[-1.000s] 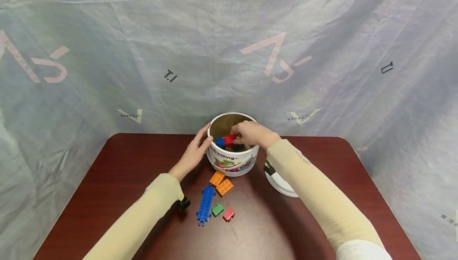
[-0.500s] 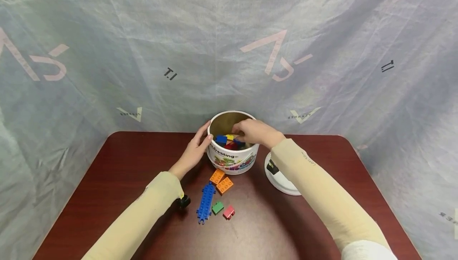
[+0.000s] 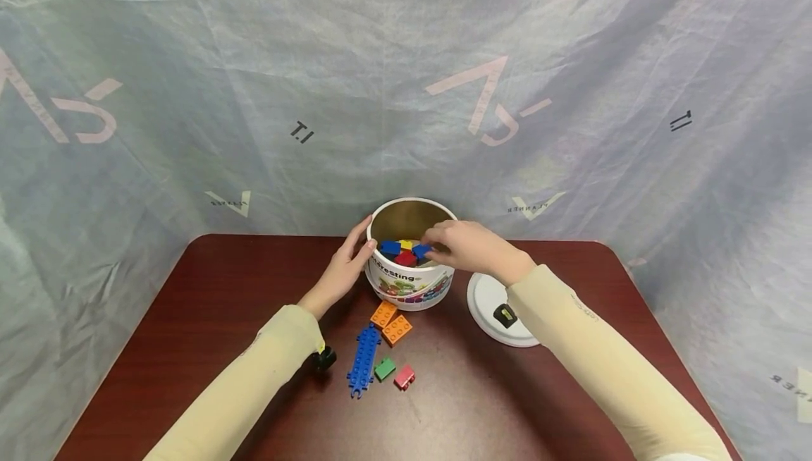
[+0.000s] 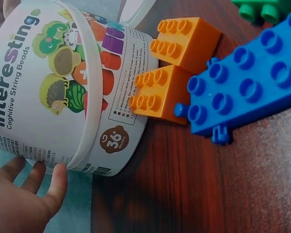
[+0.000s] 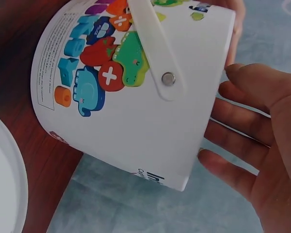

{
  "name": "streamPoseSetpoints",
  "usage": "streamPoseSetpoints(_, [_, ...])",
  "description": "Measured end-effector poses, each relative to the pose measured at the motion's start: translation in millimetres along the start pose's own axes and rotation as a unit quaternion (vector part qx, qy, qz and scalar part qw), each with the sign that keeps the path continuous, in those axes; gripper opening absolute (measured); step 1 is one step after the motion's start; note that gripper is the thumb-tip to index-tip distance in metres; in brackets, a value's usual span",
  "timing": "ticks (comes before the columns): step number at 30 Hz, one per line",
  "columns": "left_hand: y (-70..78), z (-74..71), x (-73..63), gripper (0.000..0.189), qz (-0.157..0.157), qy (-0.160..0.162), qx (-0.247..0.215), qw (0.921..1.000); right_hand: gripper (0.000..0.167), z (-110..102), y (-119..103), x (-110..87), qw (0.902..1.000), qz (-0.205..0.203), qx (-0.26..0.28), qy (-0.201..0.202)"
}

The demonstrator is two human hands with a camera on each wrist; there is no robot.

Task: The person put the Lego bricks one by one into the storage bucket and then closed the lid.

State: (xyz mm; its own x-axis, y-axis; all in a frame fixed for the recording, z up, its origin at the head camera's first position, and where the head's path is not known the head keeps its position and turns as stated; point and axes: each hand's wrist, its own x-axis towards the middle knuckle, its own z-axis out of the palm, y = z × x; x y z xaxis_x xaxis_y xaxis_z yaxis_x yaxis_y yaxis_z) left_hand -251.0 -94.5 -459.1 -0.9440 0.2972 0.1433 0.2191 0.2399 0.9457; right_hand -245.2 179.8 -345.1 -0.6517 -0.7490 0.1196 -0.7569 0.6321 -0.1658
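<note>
A white printed bucket (image 3: 411,289) stands open at the table's back. My left hand (image 3: 342,271) rests against its left side, thumb at the rim; in the left wrist view, the fingers (image 4: 58,187) lie fairly straight on the wall. My right hand (image 3: 466,246) reaches over the right rim, fingertips beside a blue brick (image 3: 421,251) inside. The right wrist view shows its fingers (image 5: 242,138) spread loosely at the mouth, tips partly hidden by the wall. A red brick (image 3: 406,259), a yellow brick (image 3: 406,244) and another blue brick (image 3: 390,247) also lie inside.
Before the bucket lie two orange bricks (image 3: 397,330), a long blue studded base (image 3: 364,361), a green brick (image 3: 384,369) and a red brick (image 3: 404,377). The white lid (image 3: 491,306) is flat on the right, partly under my right forearm. A grey curtain (image 3: 406,94) hangs behind.
The red brick at my right fingertips has dropped among the bricks in the bucket. My right hand has drawn back rightward toward the rim, uncovering the blue brick. The left hand stays put.
</note>
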Motion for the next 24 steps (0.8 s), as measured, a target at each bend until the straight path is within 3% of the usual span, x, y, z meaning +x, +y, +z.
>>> streamPoseSetpoints(11, [-0.8, -0.3, 0.3, 0.061, -0.004, 0.006, 0.015, 0.9999, 0.012, 0, -6, -33.8, 0.9964, -0.023, 0.004, 0.081])
streamPoseSetpoints(24, [-2.8, -2.0, 1.6, 0.058, -0.005, 0.003, 0.012, 0.9999, 0.017, 7, -27, -58.8, 0.9934, -0.074, 0.003, 0.087])
